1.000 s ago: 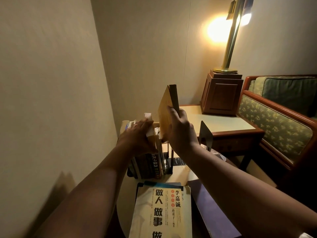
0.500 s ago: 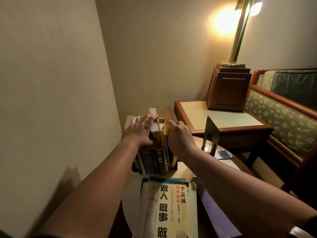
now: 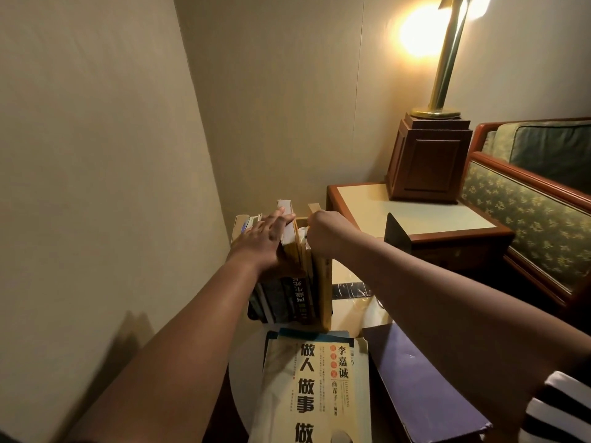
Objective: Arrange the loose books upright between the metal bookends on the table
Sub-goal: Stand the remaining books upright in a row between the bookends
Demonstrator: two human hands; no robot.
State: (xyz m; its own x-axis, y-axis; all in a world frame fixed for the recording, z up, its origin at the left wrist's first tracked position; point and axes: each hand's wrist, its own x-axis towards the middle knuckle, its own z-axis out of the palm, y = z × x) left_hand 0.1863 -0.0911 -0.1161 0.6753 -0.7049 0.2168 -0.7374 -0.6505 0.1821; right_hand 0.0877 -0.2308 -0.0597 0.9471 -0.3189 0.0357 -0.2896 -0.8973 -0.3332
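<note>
A row of upright books (image 3: 289, 292) stands on the small round table (image 3: 246, 382), near the wall. My left hand (image 3: 263, 235) lies flat on the tops of the left books, fingers spread. My right hand (image 3: 323, 231) grips the top of a tan book (image 3: 324, 289), which stands upright at the right end of the row. A black metal bookend (image 3: 396, 231) stands apart to the right, with a gap between it and the books. A cream book with large Chinese characters (image 3: 316, 388) lies flat at the front on a stack. A purple book (image 3: 419, 385) lies beside it.
A wooden side table (image 3: 415, 215) stands behind, bearing a brown box (image 3: 428, 158) and a lit brass lamp (image 3: 444, 65). A green patterned sofa (image 3: 527, 206) is at the right. Walls close in at left and behind. My striped sleeve (image 3: 563, 410) shows at bottom right.
My right hand has brought the tan book down from mid-air into the row; it now stands at the right end. My left hand stayed on the book tops.
</note>
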